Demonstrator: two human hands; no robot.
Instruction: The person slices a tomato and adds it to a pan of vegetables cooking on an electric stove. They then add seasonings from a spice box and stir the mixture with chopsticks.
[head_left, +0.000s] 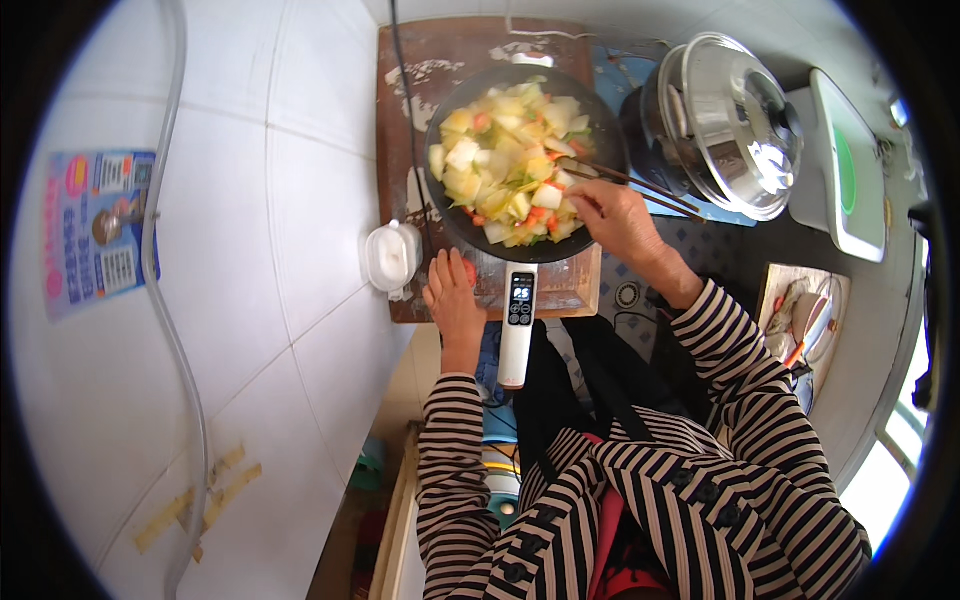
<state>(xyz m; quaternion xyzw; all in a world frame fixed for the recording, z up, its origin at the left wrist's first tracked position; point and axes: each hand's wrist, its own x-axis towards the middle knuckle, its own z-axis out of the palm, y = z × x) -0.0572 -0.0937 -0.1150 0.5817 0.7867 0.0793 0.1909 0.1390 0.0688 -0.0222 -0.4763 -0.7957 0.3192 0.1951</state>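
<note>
A dark frying pan (437, 187) full of diced pale vegetables (517, 169), with orange and green bits, sits before me, its white handle (514, 367) towards my body. My right hand (619, 221) is over the pan's right rim, thumb and fingers drawn together above the food. A pair of brown chopsticks (660, 187) slants across that rim beside my knuckles, tips in the food. Whether my fingers hold them or something small is hidden. My left hand (454, 296) lies on the table's near edge, fingers extended, touching or partly covering a red object (470, 271).
Left of the pan stands an uncovered jar (394, 257) with white contents, close to the tiled wall (330, 187). A large pot with a glass lid (739, 127) stands to the right. Beyond are a white basin (862, 172) and a cutting board with a knife (814, 330).
</note>
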